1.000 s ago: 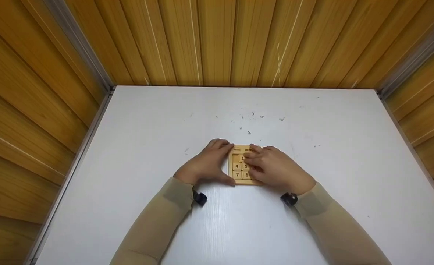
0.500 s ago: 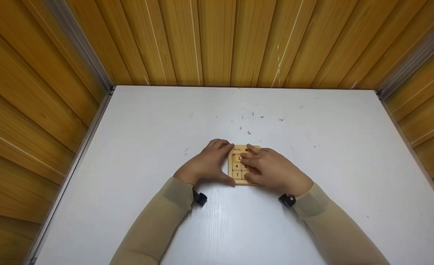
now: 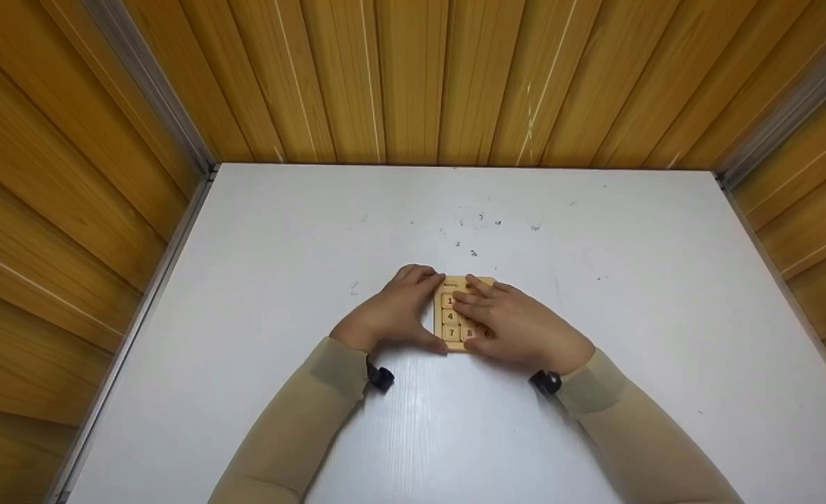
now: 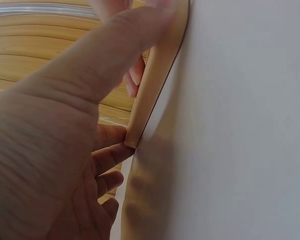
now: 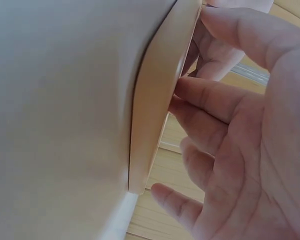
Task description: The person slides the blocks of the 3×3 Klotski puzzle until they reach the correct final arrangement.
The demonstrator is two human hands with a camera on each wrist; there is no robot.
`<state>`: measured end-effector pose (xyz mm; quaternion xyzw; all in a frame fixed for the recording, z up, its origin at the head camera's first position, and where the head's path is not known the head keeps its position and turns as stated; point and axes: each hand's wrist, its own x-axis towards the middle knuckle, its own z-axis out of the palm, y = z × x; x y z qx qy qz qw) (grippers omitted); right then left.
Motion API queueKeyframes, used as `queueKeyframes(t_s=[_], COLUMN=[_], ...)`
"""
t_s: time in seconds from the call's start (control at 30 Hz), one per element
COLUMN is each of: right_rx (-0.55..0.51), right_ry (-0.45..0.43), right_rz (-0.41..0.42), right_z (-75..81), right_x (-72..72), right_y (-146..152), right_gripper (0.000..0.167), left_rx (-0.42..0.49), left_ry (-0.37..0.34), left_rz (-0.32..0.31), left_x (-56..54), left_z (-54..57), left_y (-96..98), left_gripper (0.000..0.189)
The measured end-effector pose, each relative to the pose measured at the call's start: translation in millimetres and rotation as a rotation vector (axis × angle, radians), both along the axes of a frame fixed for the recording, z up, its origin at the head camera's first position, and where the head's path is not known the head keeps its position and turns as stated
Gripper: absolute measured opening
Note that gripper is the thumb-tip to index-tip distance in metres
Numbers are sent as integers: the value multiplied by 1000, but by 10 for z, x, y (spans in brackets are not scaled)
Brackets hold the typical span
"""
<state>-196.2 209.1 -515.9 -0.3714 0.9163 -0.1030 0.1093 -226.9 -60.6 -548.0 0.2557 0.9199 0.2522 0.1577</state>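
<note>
A wooden sliding number puzzle [image 3: 438, 316] lies flat on the white table. Its number tiles 1 [image 3: 448, 301], 4 [image 3: 449, 316], 7 [image 3: 451, 333] and 8 [image 3: 468, 333] show; others are partly covered by fingers. The left hand [image 3: 395, 308] grips the frame along its left side, thumb at the near corner and forefinger at the far one. The frame's side edge [image 4: 152, 90] shows between them in the left wrist view. My right hand [image 3: 525, 322] lies over the right part, its fingertips pressing on the tiles and its thumb by the near edge.
The white table [image 3: 280, 245] has small dark marks [image 3: 474, 253] beyond the puzzle. Yellow wood-look walls [image 3: 413, 84] stand behind and at both sides. A dark band with a small device [image 3: 383, 379] sits on each wrist.
The right hand has shifted slightly left, and tile 1 has slid left into the top-left corner of the puzzle. The left hand and the frame stay in place.
</note>
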Motion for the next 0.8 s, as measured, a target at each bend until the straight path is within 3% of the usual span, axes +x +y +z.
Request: queueKeyframes(t_s=[0.23,0.47,0.8], right_rx=[-14,-28,8], right_ry=[-32,16,-14], right_rz=[-13,-32,-39], right_z=[80,202,196], right_x=[-42,-135,-113], right_y=[119,282,422], right_gripper=[73,65,56], left_rx=[-5,12,21], left_ry=[0,-10,-25], left_rz=[0,5,3], left_x=[18,25,29], left_z=[10,36,42], left_y=[10,-9,-1], left_gripper=[138,138,137])
